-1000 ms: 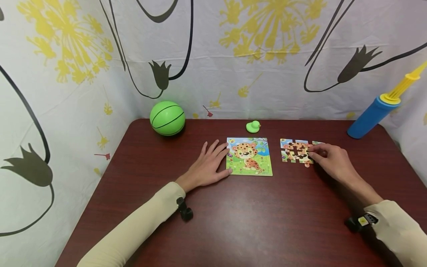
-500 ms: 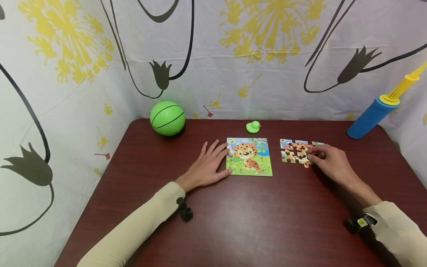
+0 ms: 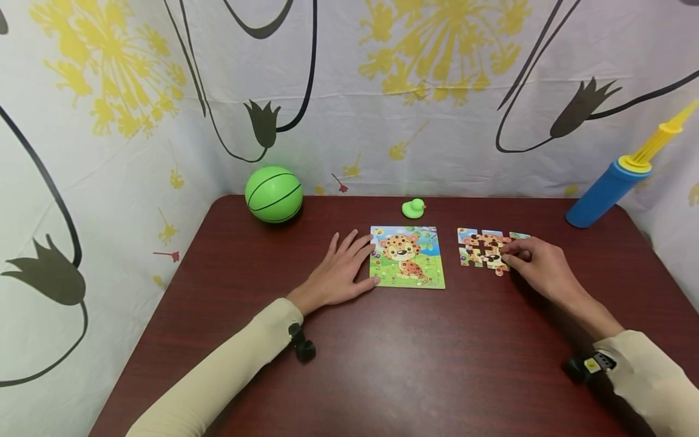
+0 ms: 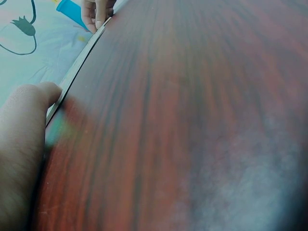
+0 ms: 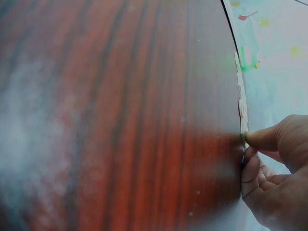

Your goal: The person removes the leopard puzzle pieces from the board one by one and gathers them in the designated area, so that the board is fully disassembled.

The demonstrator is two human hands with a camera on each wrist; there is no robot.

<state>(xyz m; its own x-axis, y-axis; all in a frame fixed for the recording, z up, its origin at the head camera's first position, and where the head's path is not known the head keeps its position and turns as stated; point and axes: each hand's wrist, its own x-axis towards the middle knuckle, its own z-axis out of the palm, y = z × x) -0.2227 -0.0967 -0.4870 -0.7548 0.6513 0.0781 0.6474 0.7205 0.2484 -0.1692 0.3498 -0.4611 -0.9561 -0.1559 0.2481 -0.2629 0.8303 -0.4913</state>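
Note:
In the head view, a square board with a printed leopard cub (image 3: pixel 404 258) lies on the dark wood table. My left hand (image 3: pixel 340 270) rests flat at its left edge, fingers spread, fingertips and thumb touching the board. To the board's right lies a group of jigsaw puzzle pieces (image 3: pixel 474 240) forming part of a similar leopard picture, with narrow gaps between some of them. With thumb and bent fingers, my right hand (image 3: pixel 540 267) pinches a puzzle piece at the group's right side. That piece is mostly covered by the fingers. The right wrist view shows the thumb (image 5: pixel 264 138) at the pieces' edge.
Behind the board sits a green toy duck (image 3: pixel 414 209). A green ball (image 3: pixel 274 195) stands at the table's back left corner. A blue and yellow hand pump (image 3: pixel 606 193) leans at the back right. Patterned cloth (image 3: pixel 349 103) hangs behind the table (image 3: pixel 393 364).
My right hand has shifted very slightly left, and the lower right pieces have closed a little toward the rest of the group. My left hand stays in place.

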